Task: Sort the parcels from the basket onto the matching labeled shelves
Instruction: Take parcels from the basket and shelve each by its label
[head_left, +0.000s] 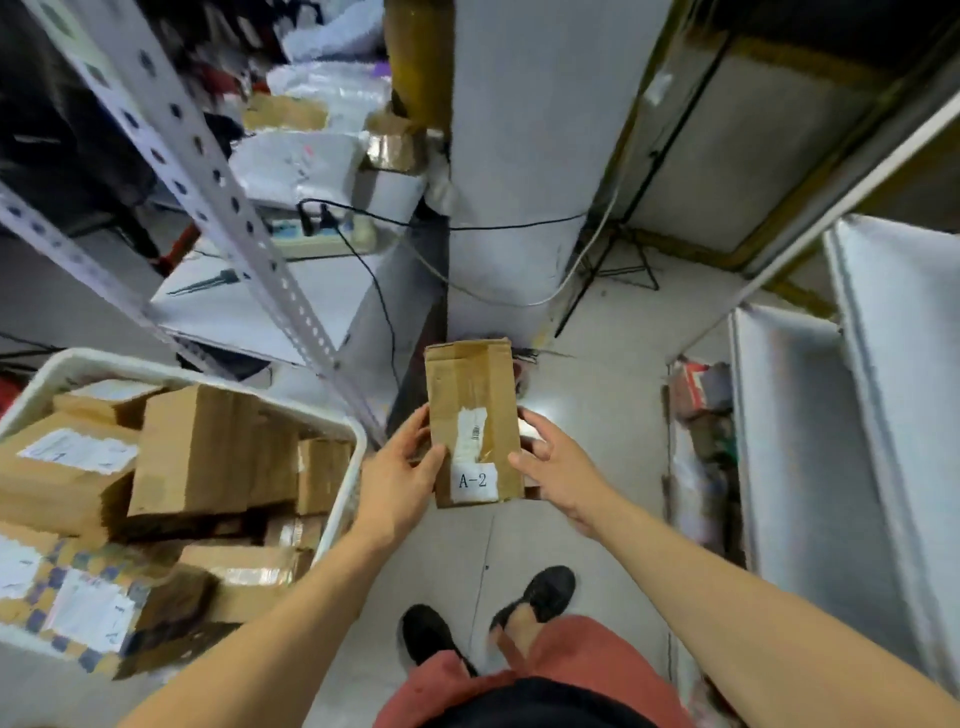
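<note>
While it is held above the concrete floor (597, 415) in front of the person, a narrow cardboard parcel (470, 395) is gripped from both sides: the left hand (397, 480) is closed on its left edge, thumb across the front face, and the right hand (558, 467) is closed on its right edge. A white label reading "A-2" (474, 480) is seen at the near end of the parcel, below a torn barcode sticker (474, 431). A white basket (343, 499) filled with further cardboard boxes (197, 447) is seen at left, beside a perforated steel shelf upright (228, 208). White shelf units (789, 441) are seen at right. Black shoes (545, 592) are visible below.
</note>
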